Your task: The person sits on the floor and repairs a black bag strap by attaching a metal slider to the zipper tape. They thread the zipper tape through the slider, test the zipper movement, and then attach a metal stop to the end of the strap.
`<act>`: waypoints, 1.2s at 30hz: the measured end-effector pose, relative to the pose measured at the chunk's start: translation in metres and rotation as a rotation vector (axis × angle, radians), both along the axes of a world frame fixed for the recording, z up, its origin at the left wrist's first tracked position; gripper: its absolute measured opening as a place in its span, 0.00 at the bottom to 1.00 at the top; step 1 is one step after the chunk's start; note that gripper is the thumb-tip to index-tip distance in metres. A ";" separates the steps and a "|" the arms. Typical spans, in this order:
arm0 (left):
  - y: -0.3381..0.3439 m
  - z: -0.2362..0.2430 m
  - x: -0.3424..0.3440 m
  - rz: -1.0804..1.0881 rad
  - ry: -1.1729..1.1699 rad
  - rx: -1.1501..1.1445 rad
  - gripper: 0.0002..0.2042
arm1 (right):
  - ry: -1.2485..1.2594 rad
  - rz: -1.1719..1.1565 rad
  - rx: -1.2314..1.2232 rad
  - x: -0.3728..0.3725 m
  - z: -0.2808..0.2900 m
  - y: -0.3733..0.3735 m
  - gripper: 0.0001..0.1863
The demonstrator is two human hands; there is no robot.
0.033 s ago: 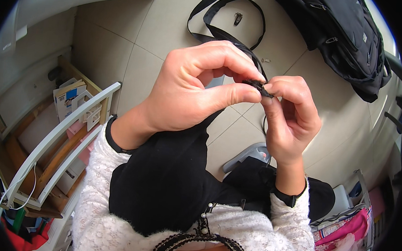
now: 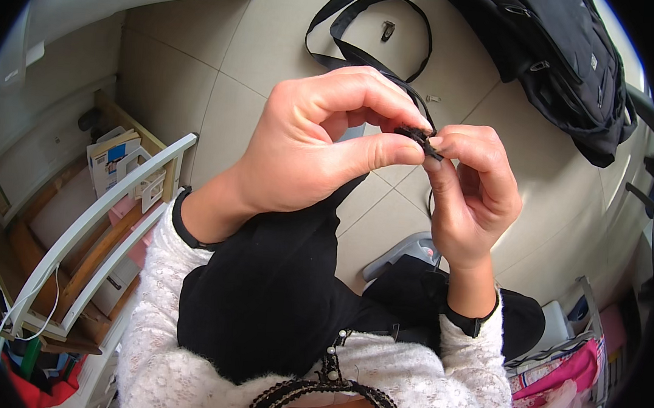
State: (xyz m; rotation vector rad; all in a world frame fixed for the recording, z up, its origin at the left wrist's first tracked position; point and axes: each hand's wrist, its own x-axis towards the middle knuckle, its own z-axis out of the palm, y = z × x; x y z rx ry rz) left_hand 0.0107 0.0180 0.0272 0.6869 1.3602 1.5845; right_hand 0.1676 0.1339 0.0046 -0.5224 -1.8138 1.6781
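In front of my lap, my left hand pinches a small, rough-edged black piece of fabric between thumb and forefinger. From the other side, my right hand grips the same piece with its thumb and forefinger, so both sets of fingertips almost meet. A long black strap loops over the tiled floor and runs up behind the fingers. The hands hide whether the piece is the strap's end. Beyond the hands, a small black-and-silver clip lies on the floor inside the strap's loop.
A black backpack lies at the far right. A tiny metal piece rests on the floor beside the strap. Below my hands is a grey slipper. A white-railed wooden shelf stands left, and a rack with pink cloth stands right.
The black piece has turned slightly between my fingertips and shows more of its rough edge. My right fingers have shifted a little; my left hand stays in place.
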 end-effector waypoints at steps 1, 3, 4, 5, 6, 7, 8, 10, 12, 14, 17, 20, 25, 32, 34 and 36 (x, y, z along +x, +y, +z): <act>0.000 -0.001 0.000 -0.002 -0.013 0.002 0.09 | -0.018 -0.003 -0.024 0.000 0.000 -0.001 0.10; 0.000 -0.002 0.000 -0.003 -0.044 0.012 0.10 | -0.054 -0.010 -0.070 0.001 0.002 -0.004 0.10; 0.000 -0.002 -0.001 -0.015 -0.002 0.011 0.10 | -0.052 -0.002 -0.174 0.002 0.003 -0.004 0.10; 0.000 -0.002 -0.002 -0.023 0.035 0.015 0.10 | -0.049 0.006 -0.278 0.003 0.003 -0.004 0.10; 0.000 -0.002 -0.003 -0.031 0.073 0.018 0.10 | -0.046 0.014 -0.383 0.003 0.004 -0.003 0.10; 0.001 -0.002 -0.004 -0.039 0.146 0.018 0.10 | -0.039 0.029 -0.408 0.003 0.004 -0.002 0.10; 0.001 -0.001 -0.005 -0.047 0.219 0.016 0.10 | -0.033 0.045 -0.435 0.003 0.003 -0.001 0.10; 0.001 -0.001 -0.005 -0.047 0.320 0.006 0.10 | -0.016 0.063 -0.436 0.003 0.001 0.002 0.10; 0.001 0.000 -0.004 -0.035 0.376 -0.008 0.10 | 0.005 0.063 -0.386 0.003 -0.002 0.004 0.11; 0.002 -0.002 -0.004 -0.033 0.370 -0.006 0.10 | -0.018 0.045 -0.266 0.003 -0.005 0.004 0.12; 0.000 -0.003 -0.005 -0.043 0.161 -0.053 0.11 | -0.024 0.047 -0.070 0.000 -0.010 0.004 0.12; -0.001 -0.004 -0.006 -0.054 0.044 -0.101 0.12 | -0.031 0.028 -0.025 -0.001 -0.011 0.002 0.12; 0.001 -0.007 -0.006 -0.071 0.323 -0.092 0.11 | -0.092 0.008 -0.151 0.001 -0.005 -0.001 0.13; 0.007 -0.004 -0.005 -0.074 0.601 -0.070 0.12 | -0.061 0.009 -0.055 -0.002 -0.009 0.010 0.12; 0.008 -0.002 -0.005 -0.099 0.651 -0.063 0.13 | -0.053 0.043 -0.110 -0.001 -0.011 0.012 0.11; 0.009 -0.001 -0.004 -0.107 0.704 -0.042 0.13 | -0.054 0.095 -0.122 0.001 -0.013 0.016 0.10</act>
